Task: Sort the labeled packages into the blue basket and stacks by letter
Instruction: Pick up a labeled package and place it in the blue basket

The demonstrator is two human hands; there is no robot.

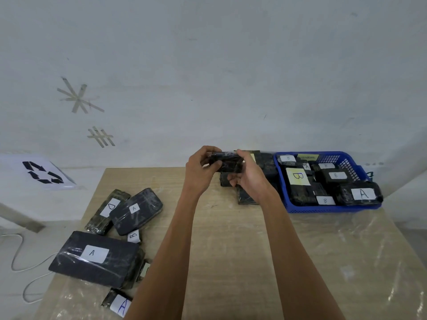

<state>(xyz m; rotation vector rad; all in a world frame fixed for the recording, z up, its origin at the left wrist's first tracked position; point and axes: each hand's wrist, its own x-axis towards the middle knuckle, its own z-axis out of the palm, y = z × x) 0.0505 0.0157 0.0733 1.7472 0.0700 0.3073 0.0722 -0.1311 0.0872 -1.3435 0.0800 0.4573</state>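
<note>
Both hands hold one small black wrapped package (pixel 227 162) up above the far middle of the table; its label does not show. My left hand (pixel 201 169) grips its left end and my right hand (pixel 246 174) grips its right end. Under and behind my hands lie more black packages (pixel 246 196) on the table. The blue basket (pixel 280 179) at the far right holds several packages labeled A and B. On the left lie a package marked D (pixel 107 210), two marked A (pixel 136 211) (pixel 94 257), and another A (pixel 119 304) at the near edge.
The wooden table (pixel 231 250) has a plastic film over it. A loose B label (pixel 133 236) sticks out between the left packages. A sheet with a recycling symbol (pixel 42 172) and white cables (pixel 16 257) lie off the table's left side. A wall stands right behind.
</note>
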